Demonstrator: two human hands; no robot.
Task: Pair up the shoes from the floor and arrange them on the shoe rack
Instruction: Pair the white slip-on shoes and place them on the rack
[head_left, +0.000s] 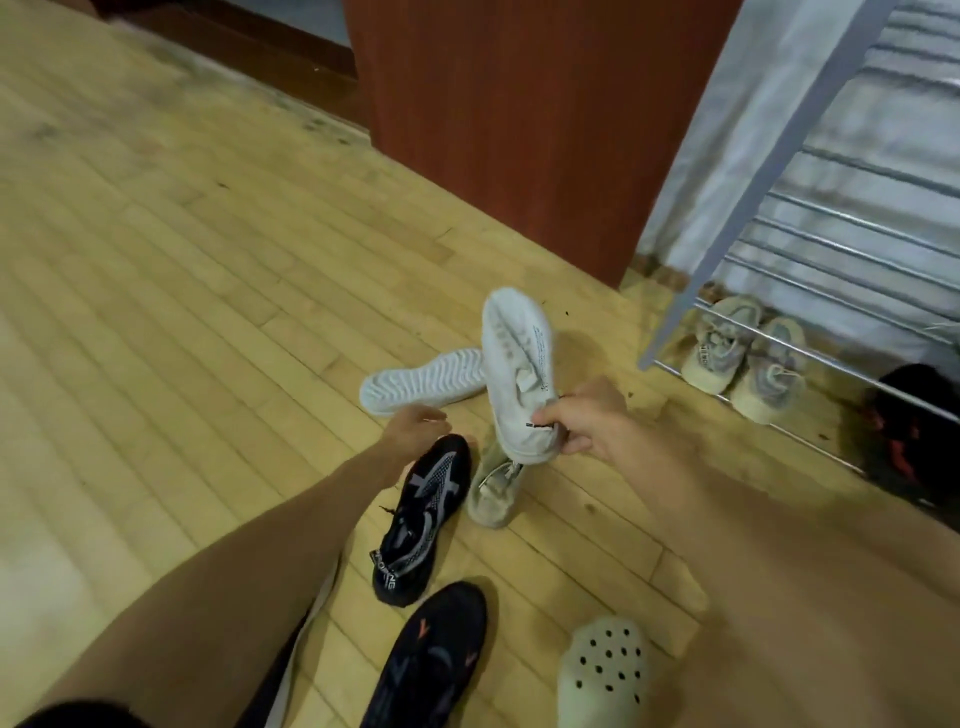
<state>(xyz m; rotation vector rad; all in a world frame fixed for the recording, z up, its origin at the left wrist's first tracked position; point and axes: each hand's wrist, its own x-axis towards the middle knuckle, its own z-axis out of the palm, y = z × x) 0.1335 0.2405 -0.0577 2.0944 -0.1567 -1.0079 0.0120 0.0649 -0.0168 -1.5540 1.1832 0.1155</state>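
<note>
My right hand (582, 423) grips the heel end of a white sneaker (517, 364), held off the floor with its toe pointing away. Its mate, a second white sneaker (423, 382), lies sole-up on the wooden floor just behind. My left hand (415, 423) hovers above the toe of a black and grey sneaker (421, 519), fingers loosely curled and holding nothing. A beige sneaker (493, 493) sits under the lifted white one. The shoe rack (810, 249) stands at right, with a pair of beige sneakers (743, 358) on its lowest bars.
Near the bottom edge are a black sneaker with orange marks (431, 660) and a pale perforated clog (605, 670). A dark shoe with red trim (914, 431) sits at the rack's right end. A red-brown cabinet (519, 104) stands behind the shoes.
</note>
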